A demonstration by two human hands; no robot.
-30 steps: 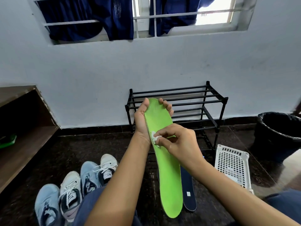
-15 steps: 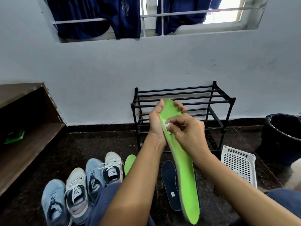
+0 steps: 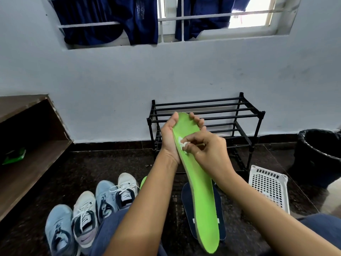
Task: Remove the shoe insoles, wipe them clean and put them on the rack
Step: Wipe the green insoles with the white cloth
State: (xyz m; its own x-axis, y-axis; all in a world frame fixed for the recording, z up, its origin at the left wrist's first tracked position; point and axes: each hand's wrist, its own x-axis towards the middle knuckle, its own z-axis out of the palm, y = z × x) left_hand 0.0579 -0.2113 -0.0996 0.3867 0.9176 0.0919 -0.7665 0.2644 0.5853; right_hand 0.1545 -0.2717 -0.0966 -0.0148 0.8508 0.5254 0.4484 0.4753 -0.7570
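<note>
Two hands on one green insole (image 3: 202,204); wipe step in hand. Its heel end hangs nearest me, low over the floor (image 3: 55,172), with the toe end tilted up and away.

Directly under it on the floor: dark navy insoles (image 3: 186,207). Looks like two side by side, partly hidden. Four shoes (image 3: 88,215) sit in a row at the near left of the floor. The tip of a second green insole (image 3: 143,182) pokes out just right of them.

Left hand (image 3: 169,137): grip wrapped round the toe end, thumb on the left edge, fingertips curled over the right edge.
Right hand (image 3: 210,156): grip narrow, pinching a small white wad (image 3: 182,144) and pressing it on the insole's face below the toe area.

My read:
- Next stroke should run from the wad down toward the heel.
- The insole will likely flex under pressure, so the left hand must brace it.
- The wad is small, so expect several passes.
- Every insole I can see is in hand or on the floor, so the rack step looks not yet started.

Further out:
- White basket (image 3: 269,189) on the floor at right, black bin (image 3: 319,154) beyond it.
- Rack (image 3: 208,103) at the far edge of the floor against the wall (image 3: 184,71), straight behind the hands.
- Wooden shelf (image 3: 27,172) at left with a green packet (image 3: 14,157) on it.
- Blue clothes (image 3: 110,24) hang at the window above.
</note>
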